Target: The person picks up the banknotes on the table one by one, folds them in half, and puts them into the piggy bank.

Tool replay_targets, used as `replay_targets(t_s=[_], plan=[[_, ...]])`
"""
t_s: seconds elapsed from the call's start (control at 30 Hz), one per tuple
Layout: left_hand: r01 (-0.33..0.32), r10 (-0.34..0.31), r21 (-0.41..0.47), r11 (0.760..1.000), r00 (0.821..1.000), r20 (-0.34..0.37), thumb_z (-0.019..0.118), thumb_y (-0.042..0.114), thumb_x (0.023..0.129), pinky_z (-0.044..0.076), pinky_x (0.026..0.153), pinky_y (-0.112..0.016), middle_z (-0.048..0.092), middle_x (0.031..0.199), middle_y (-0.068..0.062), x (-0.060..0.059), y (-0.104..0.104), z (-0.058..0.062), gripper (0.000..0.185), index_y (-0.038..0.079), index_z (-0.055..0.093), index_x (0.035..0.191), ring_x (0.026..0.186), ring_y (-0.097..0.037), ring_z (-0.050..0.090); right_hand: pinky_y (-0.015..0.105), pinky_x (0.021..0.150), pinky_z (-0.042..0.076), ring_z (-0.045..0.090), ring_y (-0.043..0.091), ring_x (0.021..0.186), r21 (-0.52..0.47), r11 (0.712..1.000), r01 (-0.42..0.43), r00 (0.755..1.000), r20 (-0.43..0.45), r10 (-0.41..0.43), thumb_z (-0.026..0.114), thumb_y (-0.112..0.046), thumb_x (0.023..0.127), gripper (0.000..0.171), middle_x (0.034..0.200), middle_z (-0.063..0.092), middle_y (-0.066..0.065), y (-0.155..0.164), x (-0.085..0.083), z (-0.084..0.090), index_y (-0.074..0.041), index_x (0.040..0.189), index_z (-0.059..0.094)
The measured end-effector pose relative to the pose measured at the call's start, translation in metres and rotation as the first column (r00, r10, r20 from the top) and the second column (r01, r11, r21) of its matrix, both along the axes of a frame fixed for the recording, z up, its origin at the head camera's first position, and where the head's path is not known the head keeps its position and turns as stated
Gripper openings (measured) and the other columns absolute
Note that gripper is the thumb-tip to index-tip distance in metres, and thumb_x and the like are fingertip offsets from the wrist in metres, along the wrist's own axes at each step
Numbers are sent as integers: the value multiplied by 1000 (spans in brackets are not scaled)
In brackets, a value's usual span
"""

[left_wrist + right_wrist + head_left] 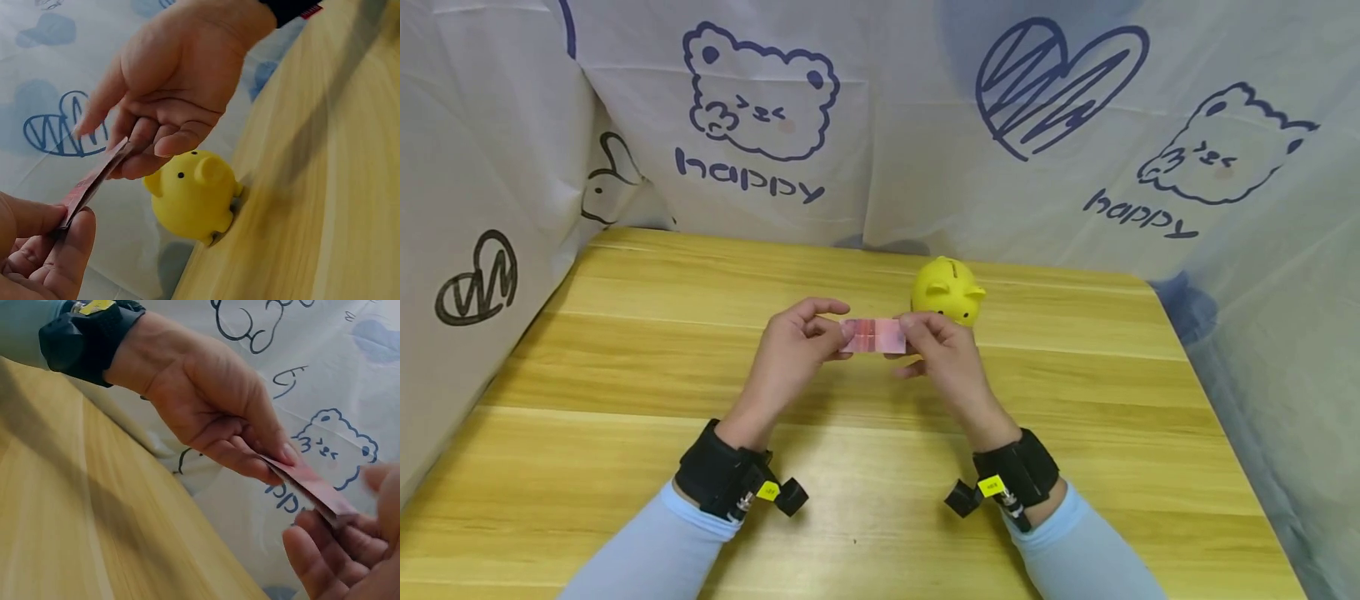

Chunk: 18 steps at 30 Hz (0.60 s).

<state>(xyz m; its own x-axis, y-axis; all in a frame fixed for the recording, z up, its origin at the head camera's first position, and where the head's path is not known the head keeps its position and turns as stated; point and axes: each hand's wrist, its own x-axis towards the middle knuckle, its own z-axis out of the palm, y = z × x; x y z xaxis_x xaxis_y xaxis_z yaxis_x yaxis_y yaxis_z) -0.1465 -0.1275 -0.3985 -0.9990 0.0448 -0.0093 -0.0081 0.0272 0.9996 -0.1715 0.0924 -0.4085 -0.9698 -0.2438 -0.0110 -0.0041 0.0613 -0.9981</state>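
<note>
I hold a folded pink banknote [873, 335] between both hands, raised above the wooden surface [625, 392] at the centre of the head view. My left hand [790, 350] pinches its left end between thumb and curled fingers [820, 310]. My right hand [943, 350] pinches the right end the same way, thumb on top. Neither hand is free or slack.

The banknote's long axis runs left to right across the frame, roughly level, edge-on to both wrist cameras. In the left wrist view it slants from my near fingers at lower left up to the far hand.

The yellow piggy bank [948, 289] stands on the surface just beyond and slightly right of the banknote, snout facing me. Its slot, a dark line on top, is visible in the head view. My right hand is the nearer one; it sits just in front of the piggy bank, apart from it.

A printed cloth backdrop [760, 100] with bears and a heart closes in the surface at the rear and sides.
</note>
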Motion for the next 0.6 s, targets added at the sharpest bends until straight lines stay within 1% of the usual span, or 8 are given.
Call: replay_targets(t_s=[0.07, 0.1, 0.17, 0.23, 0.3, 0.4, 0.5, 0.6], plan=[[18, -17, -21, 1000, 1000, 17, 67, 9, 104, 67, 84, -39, 75, 103, -19, 1, 3, 0, 28, 1, 67, 130, 84, -20, 76, 32, 67, 66, 72, 19, 85, 39, 999, 19, 1000, 3, -19, 60, -22, 109, 27, 101, 75, 11, -1, 0, -2, 2, 117, 71], [31, -30, -20, 999, 999, 32, 67, 11, 104, 67, 83, -38, 75, 104, -19, 0, 4, -1, 26, 0, 69, 128, 86, -24, 77, 31, 65, 65, 72, 18, 81, 53, 998, 28, 1000, 2, -28, 63, -20, 108, 25, 97, 76, 10, -2, 0, -3, 3, 114, 71], [51, -50, -22, 998, 997, 65, 66, 13, 105, 67, 81, -35, 75, 105, -19, 0, 7, -1, 22, -2, 71, 121, 85, -25, 77, 29, 62, 64, 72, 18, 75, 68, 997, 43, 999, -3, -43, 64, -17, 107, 22, 90, 76, 9, -2, 1, -3, 4, 108, 71], [51, -48, -32, 998, 995, 83, 65, 16, 107, 67, 79, -35, 76, 105, -17, 0, 9, -2, 22, -2, 74, 114, 85, -27, 78, 28, 60, 63, 71, 17, 69, 72, 996, 43, 999, -13, -42, 64, -16, 107, 21, 84, 75, 11, -2, 2, -3, 4, 105, 71], [36, -32, -58, 998, 997, 64, 64, 17, 107, 67, 77, -38, 77, 100, -16, 0, 10, -4, 21, -2, 74, 108, 81, -26, 78, 28, 58, 63, 69, 14, 63, 66, 997, 36, 999, -16, -35, 64, -15, 107, 21, 80, 73, 13, -3, 4, -2, 5, 104, 71], [-15, 15, -129, 992, 1000, 3, 64, 16, 107, 67, 73, -39, 78, 95, -14, 2, 13, -4, 19, 0, 74, 106, 76, -21, 77, 30, 56, 63, 67, 14, 60, 52, 999, 16, 1000, -11, -15, 65, -14, 106, 20, 78, 71, 16, -5, 5, -1, 6, 104, 70], [-71, 66, -171, 983, 997, -39, 64, 16, 107, 66, 68, -35, 77, 91, -13, 3, 13, -4, 17, 3, 74, 105, 73, -18, 76, 32, 58, 64, 70, 14, 66, 35, 999, -32, 999, 22, 32, 65, -11, 106, 17, 85, 73, 17, -6, 6, 1, 6, 110, 68], [-114, 107, -166, 980, 993, -47, 64, 16, 107, 64, 65, -31, 77, 90, -12, 3, 13, -5, 16, 3, 74, 104, 71, -17, 75, 33, 65, 66, 74, 14, 74, 9, 996, -88, 994, 59, 87, 63, -6, 106, 18, 93, 75, 21, -6, 5, 1, 8, 115, 66]])
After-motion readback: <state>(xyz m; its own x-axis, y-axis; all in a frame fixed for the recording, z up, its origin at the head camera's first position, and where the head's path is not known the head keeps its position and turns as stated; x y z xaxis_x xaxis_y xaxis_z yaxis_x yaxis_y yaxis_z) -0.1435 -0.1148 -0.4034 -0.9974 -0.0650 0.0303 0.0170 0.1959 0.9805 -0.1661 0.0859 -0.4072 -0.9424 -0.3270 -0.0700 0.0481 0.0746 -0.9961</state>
